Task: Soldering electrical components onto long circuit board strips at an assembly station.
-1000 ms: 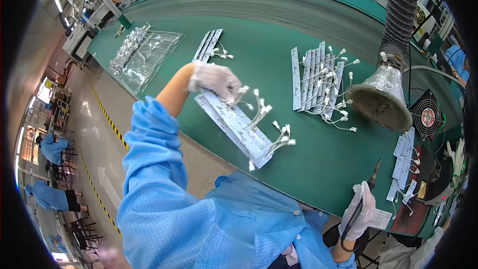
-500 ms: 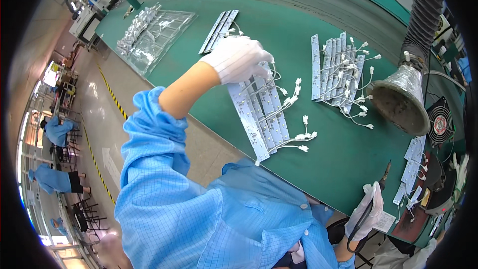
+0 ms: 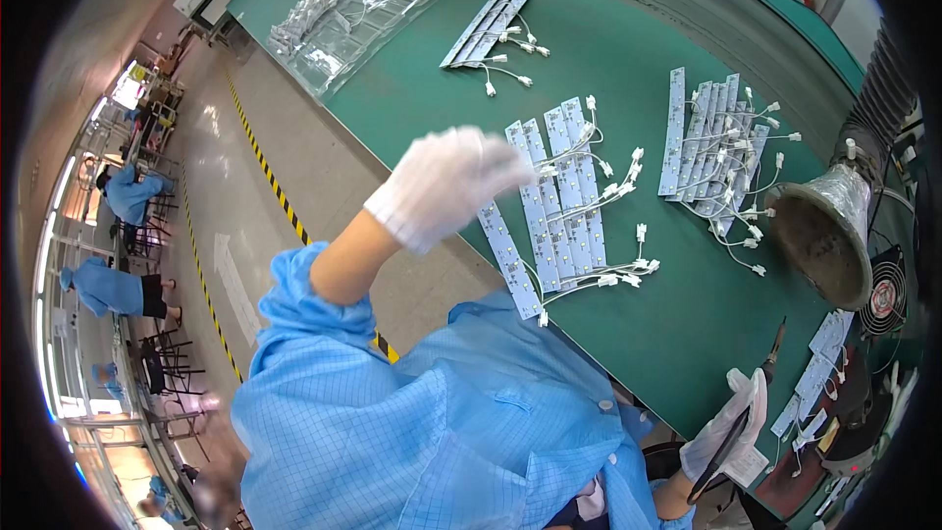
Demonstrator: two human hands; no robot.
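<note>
My left hand (image 3: 446, 186), in a white glove, is blurred by motion at the table's near edge. It covers the upper end of an LED strip board (image 3: 512, 270), and whether its fingers grip the board is unclear. Just right of that, several white LED boards (image 3: 564, 201) lie side by side, their white wires and small plugs (image 3: 628, 186) trailing right. At lower right, my gloved right hand (image 3: 724, 427) is closed round a soldering iron (image 3: 770, 365). The iron's thin tip points up and away, and a dark cord runs back below the hand.
A fume-extraction hood (image 3: 822, 236) stands at right, beside a small fan (image 3: 886, 290). More LED boards lie at back right (image 3: 708, 142), far centre (image 3: 488, 29) and lower right (image 3: 816, 368). A clear plastic bag (image 3: 378, 29) lies far left on the green table (image 3: 608, 59).
My left hand has come back and left, off the board group. The nearest board now lies apart from the others. My right hand still holds the soldering iron; the view has shifted.
</note>
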